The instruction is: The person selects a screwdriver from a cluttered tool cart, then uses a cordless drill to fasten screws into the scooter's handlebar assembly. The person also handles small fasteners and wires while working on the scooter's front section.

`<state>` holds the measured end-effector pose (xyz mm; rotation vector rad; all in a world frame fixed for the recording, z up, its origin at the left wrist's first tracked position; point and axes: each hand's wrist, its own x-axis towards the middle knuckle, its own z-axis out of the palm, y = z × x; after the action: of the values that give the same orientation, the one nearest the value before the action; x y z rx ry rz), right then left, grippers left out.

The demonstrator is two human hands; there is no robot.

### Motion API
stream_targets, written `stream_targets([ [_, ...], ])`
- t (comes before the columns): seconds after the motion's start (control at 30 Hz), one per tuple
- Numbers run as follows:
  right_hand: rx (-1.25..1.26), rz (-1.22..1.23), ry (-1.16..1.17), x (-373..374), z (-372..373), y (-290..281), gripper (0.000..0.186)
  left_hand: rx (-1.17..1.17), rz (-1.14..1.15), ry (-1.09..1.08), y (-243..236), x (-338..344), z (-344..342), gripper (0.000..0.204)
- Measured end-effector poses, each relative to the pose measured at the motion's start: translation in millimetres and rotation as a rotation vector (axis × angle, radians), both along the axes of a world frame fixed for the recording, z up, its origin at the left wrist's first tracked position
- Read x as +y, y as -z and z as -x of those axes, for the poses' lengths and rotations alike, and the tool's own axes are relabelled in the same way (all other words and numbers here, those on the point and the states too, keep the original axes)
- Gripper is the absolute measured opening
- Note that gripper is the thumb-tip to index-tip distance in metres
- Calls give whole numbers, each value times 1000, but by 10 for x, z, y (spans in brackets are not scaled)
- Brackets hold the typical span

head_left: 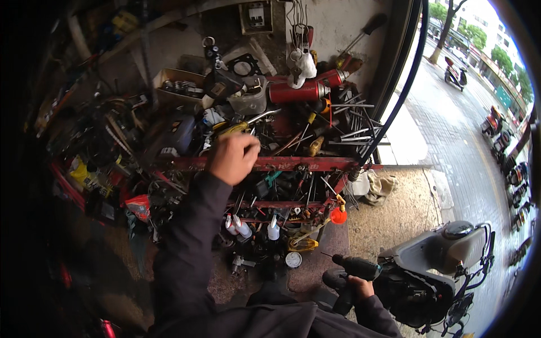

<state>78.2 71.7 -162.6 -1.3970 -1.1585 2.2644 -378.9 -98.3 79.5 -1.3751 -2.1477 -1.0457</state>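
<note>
Nearest the camera, the right hand (360, 287) is gripping a cordless drill (354, 269) by its handle, fingers clamped round it, the bit pointing left over the floor. Just right of it a grey scooter (445, 253) is standing on the pavement. Farther out, the left hand (232, 158) is reaching up over the red rack (282, 164), its fingers curled together above the top shelf (what they are pinching, if anything, is hidden behind the knuckles). Just beyond the fingertips a yellow-handled screwdriver (234, 128) is lying among loose tools. Below the rack's lower shelf, white spray bottles (242, 227) are hanging. At the back a red canister (297, 92) is lying on its side near the wall.
</note>
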Motion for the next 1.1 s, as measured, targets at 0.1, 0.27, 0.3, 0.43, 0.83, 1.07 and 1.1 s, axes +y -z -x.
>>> stream_targets([
  [0.1, 11, 54, 103, -245, 89, -7, 34, -69, 247, -26, -105, 327, 490, 13],
  [0.27, -31, 175, 134, -313, 196, 128, 44, -78, 537, -128, -7, 684, 889, 18],
  [0.3, -45, 175, 146, -286, 213, 166, 43, -78, 557, -125, 26, 729, 926, 16],
  [0.43, -75, 151, 108, -50, 315, 285, 41, -51, 630, -152, 68, 862, 985, 18],
  [0.83, -123, 146, 28, 643, 654, 363, 34, -226, 674, -18, 39, 1276, 789, 27],
  [1.07, -146, 156, -5, 776, 653, 383, 38, -172, 946, -43, 65, 1557, 635, 39],
  [1.1, -142, 150, -11, 782, 649, 379, 37, -141, 943, -36, 64, 1587, 642, 41],
])
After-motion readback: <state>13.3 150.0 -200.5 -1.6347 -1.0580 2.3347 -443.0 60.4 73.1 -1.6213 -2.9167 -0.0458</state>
